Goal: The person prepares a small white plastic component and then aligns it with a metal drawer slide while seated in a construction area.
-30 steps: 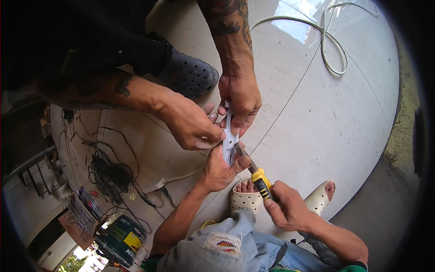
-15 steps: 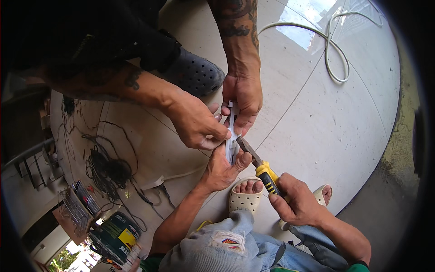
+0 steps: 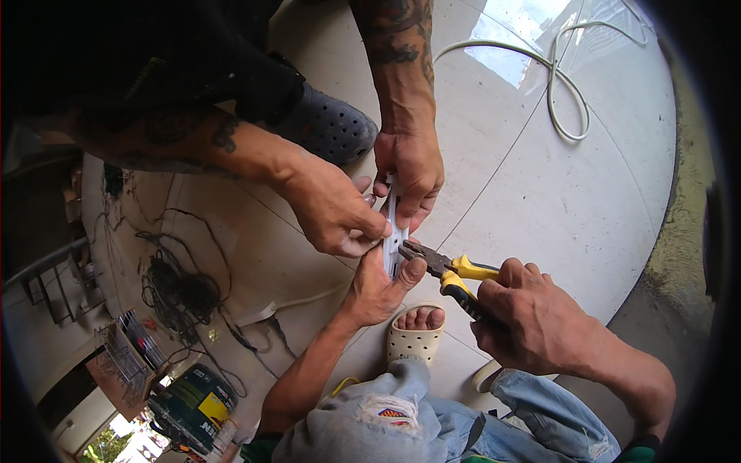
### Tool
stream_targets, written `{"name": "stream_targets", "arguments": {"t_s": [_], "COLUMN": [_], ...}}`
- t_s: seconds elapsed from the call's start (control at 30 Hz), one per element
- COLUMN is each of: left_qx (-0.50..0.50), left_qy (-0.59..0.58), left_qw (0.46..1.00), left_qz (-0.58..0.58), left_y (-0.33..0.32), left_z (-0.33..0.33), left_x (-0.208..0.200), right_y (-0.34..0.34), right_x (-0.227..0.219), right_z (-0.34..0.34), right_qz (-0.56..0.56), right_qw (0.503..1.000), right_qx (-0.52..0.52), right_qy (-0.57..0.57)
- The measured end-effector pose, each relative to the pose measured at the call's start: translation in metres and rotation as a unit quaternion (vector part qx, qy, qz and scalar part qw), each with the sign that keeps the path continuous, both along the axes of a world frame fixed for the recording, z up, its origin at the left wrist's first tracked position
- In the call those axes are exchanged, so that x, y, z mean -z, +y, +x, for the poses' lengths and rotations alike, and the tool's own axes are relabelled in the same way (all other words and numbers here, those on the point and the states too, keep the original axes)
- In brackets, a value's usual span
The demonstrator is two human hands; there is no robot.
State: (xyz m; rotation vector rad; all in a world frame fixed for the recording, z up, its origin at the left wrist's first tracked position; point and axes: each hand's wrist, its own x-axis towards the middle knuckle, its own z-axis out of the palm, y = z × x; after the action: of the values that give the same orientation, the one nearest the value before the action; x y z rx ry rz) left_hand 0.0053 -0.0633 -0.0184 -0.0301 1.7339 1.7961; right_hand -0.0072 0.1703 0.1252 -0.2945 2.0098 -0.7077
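My left hand (image 3: 376,293) is closed around the lower end of a long, narrow white plastic piece (image 3: 396,238), thumb along its right side. In my right hand (image 3: 532,316) is a pair of pliers (image 3: 455,272) with yellow and black handles. Their dark jaws are at the right edge of the white piece, near my left thumb; the exact contact is too small to tell. Another person's two hands, one on the left (image 3: 332,208) and one at the top (image 3: 411,174), hold the upper part of the same piece.
A dark clog (image 3: 332,123) of the other person stands close behind the hands. Tangled black cables (image 3: 181,289) lie on the tiled floor at left, near a dark green case (image 3: 193,405). A pale looped cable (image 3: 571,85) lies at upper right. My cream clog (image 3: 414,339) is below.
My right hand has moved right and slightly up, turning the pliers flatter. Their handles are now spread apart. My left hand and the other person's hands keep nearly the same hold.
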Motion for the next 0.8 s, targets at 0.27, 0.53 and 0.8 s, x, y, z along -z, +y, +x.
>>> {"name": "stream_targets", "arguments": {"t_s": [0.27,0.53,0.8], "left_qx": [0.026,0.057,0.052], "left_qy": [-0.017,-0.081,-0.080], "left_qw": [0.999,0.995,0.995], "left_qz": [-0.028,-0.026,-0.031], "left_y": [-0.007,-0.008,-0.007], "left_z": [-0.001,-0.002,-0.001], "left_x": [0.002,0.002,-0.002], "right_y": [-0.005,-0.008,-0.008], "right_x": [-0.010,-0.008,-0.014], "right_z": [-0.007,-0.007,-0.011], "right_qz": [0.028,0.063,0.064], "right_qw": [0.997,0.978,0.959], "right_qx": [-0.057,-0.141,-0.176], "right_qy": [0.048,0.139,0.214]}}
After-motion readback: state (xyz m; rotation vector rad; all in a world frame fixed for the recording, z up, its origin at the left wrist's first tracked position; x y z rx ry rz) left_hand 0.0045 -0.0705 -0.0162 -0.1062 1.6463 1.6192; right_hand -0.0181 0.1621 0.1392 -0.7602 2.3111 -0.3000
